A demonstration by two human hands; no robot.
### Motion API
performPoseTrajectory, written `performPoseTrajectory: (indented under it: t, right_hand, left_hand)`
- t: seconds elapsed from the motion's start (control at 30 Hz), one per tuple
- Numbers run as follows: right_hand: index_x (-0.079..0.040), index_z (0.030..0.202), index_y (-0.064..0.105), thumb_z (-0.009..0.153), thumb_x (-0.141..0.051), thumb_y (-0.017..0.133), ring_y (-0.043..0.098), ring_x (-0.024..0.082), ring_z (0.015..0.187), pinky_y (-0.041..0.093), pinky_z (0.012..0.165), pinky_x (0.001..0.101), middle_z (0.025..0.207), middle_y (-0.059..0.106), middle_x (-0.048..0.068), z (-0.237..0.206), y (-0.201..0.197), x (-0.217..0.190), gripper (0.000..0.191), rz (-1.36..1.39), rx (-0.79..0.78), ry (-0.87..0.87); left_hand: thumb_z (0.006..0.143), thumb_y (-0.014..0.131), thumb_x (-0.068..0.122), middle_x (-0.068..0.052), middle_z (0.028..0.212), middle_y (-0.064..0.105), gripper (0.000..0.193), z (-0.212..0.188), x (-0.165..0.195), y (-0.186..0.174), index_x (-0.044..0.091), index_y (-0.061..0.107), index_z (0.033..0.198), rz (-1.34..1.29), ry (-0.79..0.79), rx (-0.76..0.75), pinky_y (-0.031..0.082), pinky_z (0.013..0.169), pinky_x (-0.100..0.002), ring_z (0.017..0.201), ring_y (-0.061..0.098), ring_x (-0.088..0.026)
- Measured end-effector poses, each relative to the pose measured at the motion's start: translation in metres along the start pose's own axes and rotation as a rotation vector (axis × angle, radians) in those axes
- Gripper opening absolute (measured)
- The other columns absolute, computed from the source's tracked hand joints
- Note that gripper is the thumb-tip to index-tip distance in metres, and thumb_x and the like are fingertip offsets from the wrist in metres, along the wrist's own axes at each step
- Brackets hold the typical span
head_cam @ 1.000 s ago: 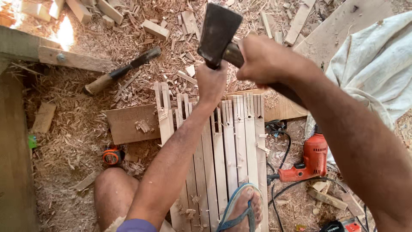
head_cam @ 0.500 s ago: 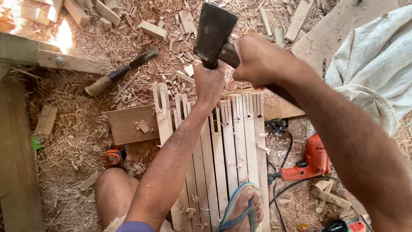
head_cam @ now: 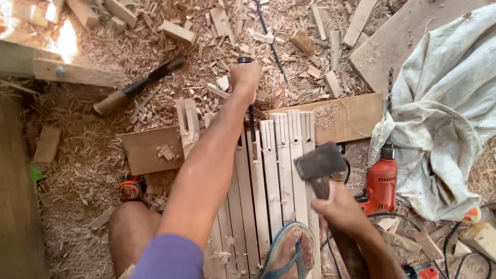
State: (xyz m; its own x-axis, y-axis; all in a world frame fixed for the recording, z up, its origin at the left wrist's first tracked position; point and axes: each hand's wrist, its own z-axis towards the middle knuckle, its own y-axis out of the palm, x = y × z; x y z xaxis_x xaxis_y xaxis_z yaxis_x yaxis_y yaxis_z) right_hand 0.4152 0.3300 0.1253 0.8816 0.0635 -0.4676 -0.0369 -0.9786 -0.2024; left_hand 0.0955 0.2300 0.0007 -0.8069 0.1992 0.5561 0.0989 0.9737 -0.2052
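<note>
Wooden slats (head_cam: 268, 170), pale and straight-grained, lie side by side under our sandalled foot (head_cam: 289, 253), their far ends cut with narrow notches. Our left hand (head_cam: 245, 77) wraps its fingers fully around the dark handle of a chisel (head_cam: 251, 124), held upright with its thin blade set on a slat near the notched end. Our right hand (head_cam: 341, 209) grips the rough wooden shaft of a hammer (head_cam: 318, 165), fingers closed tight; its blocky, dull metal head hangs over the slats, well apart from the chisel. Coarse shavings and offcuts cover the ground. Just right of the slats stands an orange drill (head_cam: 381, 178), beside a crumpled off-white cloth (head_cam: 444, 113). A second, round-handled chisel (head_cam: 137, 87) lies to the left.
</note>
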Motion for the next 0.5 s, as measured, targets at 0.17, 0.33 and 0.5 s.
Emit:
performPoseTrajectory:
  t: [0.17,0.33,0.5]
  right_hand:
    - [0.002,0.066,0.057,0.073,-0.001,0.064,0.056,0.018,0.035,0.044,0.036,0.0361,0.047,0.058,0.008,0.003,0.018,0.051,0.01,0.163,-0.123,0.007]
    - [0.005,0.065,0.058,0.075,-0.002,0.064,0.057,0.018,0.038,0.047,0.038,0.0353,0.05,0.059,0.009,0.01,0.019,0.061,0.013,0.111,-0.126,-0.006]
    - [0.002,0.074,0.057,0.074,0.0,0.062,0.057,0.02,0.036,0.046,0.037,0.0368,0.049,0.059,0.01,0.01,0.02,0.052,0.006,0.12,-0.078,-0.016]
  left_hand:
    - [0.09,0.062,0.004,-0.001,0.057,0.05,0.02,-0.041,-0.01,-0.021,0.005,0.056,0.071,-0.015,0.524,-0.127,0.033,0.033,-0.028,0.039,0.044,-0.009]
    - [0.094,0.064,0.0,0.003,0.061,0.047,0.026,-0.117,0.028,-0.085,0.009,0.052,0.073,-0.125,0.806,-0.239,0.033,0.035,-0.024,0.044,0.043,-0.008]
    - [0.099,0.067,0.005,0.002,0.066,0.059,0.019,-0.176,0.034,-0.12,0.008,0.061,0.081,-0.271,1.072,-0.198,0.045,0.04,-0.023,0.05,0.056,-0.006]
